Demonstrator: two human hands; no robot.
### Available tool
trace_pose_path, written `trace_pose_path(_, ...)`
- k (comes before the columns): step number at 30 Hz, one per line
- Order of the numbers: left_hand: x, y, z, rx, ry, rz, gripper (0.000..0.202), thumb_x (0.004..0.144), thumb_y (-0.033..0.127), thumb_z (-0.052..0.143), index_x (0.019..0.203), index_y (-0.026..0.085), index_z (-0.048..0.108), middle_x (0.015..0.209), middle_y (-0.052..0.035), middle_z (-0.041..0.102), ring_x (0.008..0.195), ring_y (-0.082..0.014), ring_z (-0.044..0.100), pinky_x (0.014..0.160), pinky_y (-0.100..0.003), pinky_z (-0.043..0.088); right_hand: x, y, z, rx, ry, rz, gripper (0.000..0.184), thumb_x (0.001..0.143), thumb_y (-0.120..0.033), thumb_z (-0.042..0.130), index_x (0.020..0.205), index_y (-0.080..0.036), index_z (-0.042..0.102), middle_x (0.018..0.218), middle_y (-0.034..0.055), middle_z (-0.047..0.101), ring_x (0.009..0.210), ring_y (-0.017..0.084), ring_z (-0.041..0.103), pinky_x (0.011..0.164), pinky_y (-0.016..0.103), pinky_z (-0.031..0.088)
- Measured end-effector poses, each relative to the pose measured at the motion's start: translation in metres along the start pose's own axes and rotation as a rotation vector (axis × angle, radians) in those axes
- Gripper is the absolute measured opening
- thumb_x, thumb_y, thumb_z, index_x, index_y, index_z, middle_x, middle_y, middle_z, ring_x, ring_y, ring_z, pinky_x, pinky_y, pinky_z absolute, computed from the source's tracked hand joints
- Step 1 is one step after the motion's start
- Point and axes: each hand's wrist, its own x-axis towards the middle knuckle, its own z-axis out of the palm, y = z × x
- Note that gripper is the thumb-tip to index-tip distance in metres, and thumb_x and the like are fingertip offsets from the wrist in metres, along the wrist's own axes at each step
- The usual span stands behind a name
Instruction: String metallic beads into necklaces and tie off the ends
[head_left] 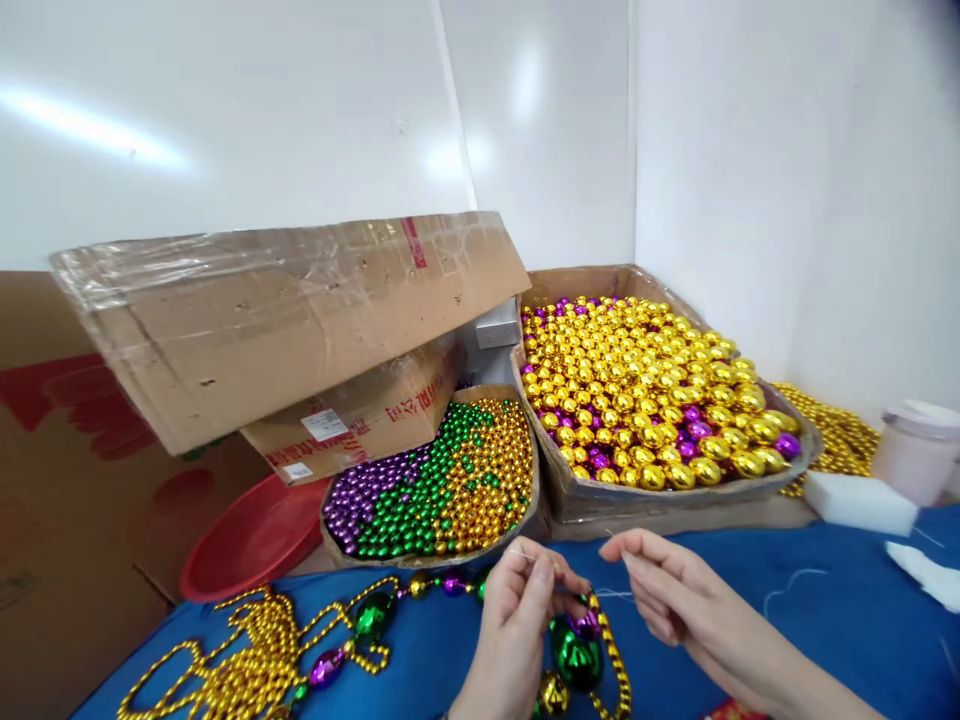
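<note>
My left hand (517,625) is closed in a pinch on a thin white thread (615,594) just above a string of beads. That bead necklace (577,650) has large green, purple and gold beads and lies on the blue cloth (825,620). My right hand (675,595) pinches the other end of the thread, close to the left hand. Both hands hover right in front of the bead boxes.
A box of small purple, green and gold beads (442,485) stands ahead, a box of larger gold and purple beads (645,390) to its right. Gold bead strands (247,650) lie at left. A red basin (255,535), cardboard boxes (300,310), a white sponge block (859,500) and a pink-white cup (915,450) surround them.
</note>
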Motion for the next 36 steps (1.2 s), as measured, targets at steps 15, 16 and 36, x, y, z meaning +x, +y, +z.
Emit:
trace_pose_path(15,-0.001,0.019,0.002,0.037,-0.029,0.019,0.018,0.091,0.028,0.048,0.078,0.016,0.053,0.076,-0.0033,0.062,0.072,-0.0159,0.059,0.065,-0.029,0.047,-0.007,-0.022,0.001,-0.240,0.027,-0.180,0.024,0.095,-0.037,0.041,0.105,-0.020,0.056,0.056,-0.0069,0.038,0.050,0.008,0.037,0.049,0.022,0.029)
trace_pose_path(16,-0.001,0.020,0.003,0.051,-0.034,0.029,0.018,0.091,0.028,0.048,0.078,0.016,0.053,0.077,-0.0033,0.062,0.072,-0.0156,0.059,0.066,-0.029,0.047,-0.007,-0.022,0.001,-0.456,0.014,-0.217,0.026,0.096,-0.037,0.038,0.108,-0.021,0.055,0.058,-0.0057,0.043,0.052,0.009,0.041,0.051,0.022,0.033)
trace_pose_path(36,0.044,0.153,0.042,0.274,-0.271,0.269,0.013,0.086,0.021,0.055,0.073,0.016,0.053,0.072,-0.0040,0.067,0.056,-0.0116,0.059,0.049,-0.022,0.046,0.040,-0.159,0.031,-2.000,-0.148,-1.122,0.033,0.094,-0.021,0.033,0.069,-0.017,0.053,0.068,0.0026,0.049,0.064,0.015,0.034,0.060,0.032,0.024)
